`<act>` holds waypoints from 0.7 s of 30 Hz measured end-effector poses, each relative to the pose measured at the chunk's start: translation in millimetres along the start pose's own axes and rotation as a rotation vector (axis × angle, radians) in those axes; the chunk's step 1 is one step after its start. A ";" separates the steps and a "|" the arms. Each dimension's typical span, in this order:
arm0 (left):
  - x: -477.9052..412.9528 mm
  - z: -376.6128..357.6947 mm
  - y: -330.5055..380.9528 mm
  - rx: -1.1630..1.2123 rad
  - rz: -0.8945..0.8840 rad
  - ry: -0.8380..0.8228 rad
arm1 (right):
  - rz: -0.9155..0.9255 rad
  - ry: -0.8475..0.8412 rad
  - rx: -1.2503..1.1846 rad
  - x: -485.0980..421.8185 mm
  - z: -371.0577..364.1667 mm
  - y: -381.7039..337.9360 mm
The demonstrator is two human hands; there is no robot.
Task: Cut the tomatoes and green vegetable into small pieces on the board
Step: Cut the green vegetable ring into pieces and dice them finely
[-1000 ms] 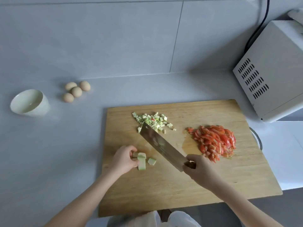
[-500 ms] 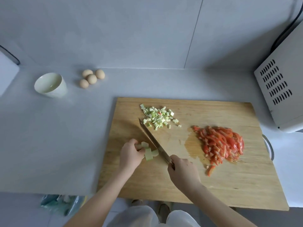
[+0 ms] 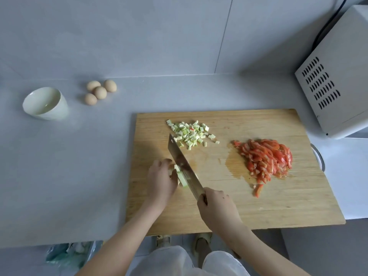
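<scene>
A wooden board (image 3: 278,206) lies on a gray counter (image 3: 69,166). The left hand (image 3: 161,180) is on the left part of the board. Its fingers are curled over some long green strips (image 3: 181,178) and hold them down on the wood. The right hand (image 3: 217,208) is wrapped tight round the handle of a big knife (image 3: 183,166). The handle is hidden inside the fist. The wide blade points away from the person and slants to the left. It touches the green strips, right beside the left fingers.

The tip of the blade reaches the near edge of a pile of small green cubes (image 3: 189,134) at the back of the board. 1 tiny red bit sits in that pile. On the right part of the board is a heap of cut tomato (image 3: 266,160). A wet patch of juice (image 3: 235,166) spreads on the wood just left of the heap. 1 tomato piece (image 3: 258,190) lies alone, just in front of the heap.

Off the board, to the back left, 4 brown eggs (image 3: 100,92) sit close together on the counter. A pale bowl (image 3: 59,110) stands to the left of them. A white oven (image 3: 342,80) with rows of slots stands at the back right, near the corner of the board. A black cord (image 3: 328,26) runs up the wall behind it. Below the counter edge, 2 feet in slippers (image 3: 201,242) show on the floor.
</scene>
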State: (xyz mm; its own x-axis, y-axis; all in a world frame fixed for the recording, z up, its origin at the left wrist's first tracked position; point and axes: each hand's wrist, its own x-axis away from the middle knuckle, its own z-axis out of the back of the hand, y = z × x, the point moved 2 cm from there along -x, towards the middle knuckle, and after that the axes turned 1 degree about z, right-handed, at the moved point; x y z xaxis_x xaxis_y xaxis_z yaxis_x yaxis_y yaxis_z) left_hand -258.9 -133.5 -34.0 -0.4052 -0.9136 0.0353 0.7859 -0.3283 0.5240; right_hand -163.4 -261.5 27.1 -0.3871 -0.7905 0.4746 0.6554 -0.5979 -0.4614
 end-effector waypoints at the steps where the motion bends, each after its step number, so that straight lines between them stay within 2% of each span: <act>1: -2.2 -1.5 -0.6 0.006 -0.034 -0.011 | -0.017 0.020 0.008 1.4 -2.5 -1.4; 7: -8.3 -11.2 -6.4 0.065 -0.114 -0.054 | -0.090 0.092 0.017 6.7 -8.4 -9.3; 21: -7.4 -11.6 -10.0 0.191 -0.155 -0.032 | -0.152 0.085 0.029 1.9 -23.7 -13.6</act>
State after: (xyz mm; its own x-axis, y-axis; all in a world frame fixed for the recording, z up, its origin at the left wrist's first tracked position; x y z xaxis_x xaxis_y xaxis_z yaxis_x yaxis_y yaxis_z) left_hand -258.3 -126.3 -49.4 -0.5310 -0.8467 -0.0327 0.6118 -0.4098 0.6766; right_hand -188.4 -258.1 16.5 -0.5361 -0.7001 0.4716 0.6032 -0.7086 -0.3662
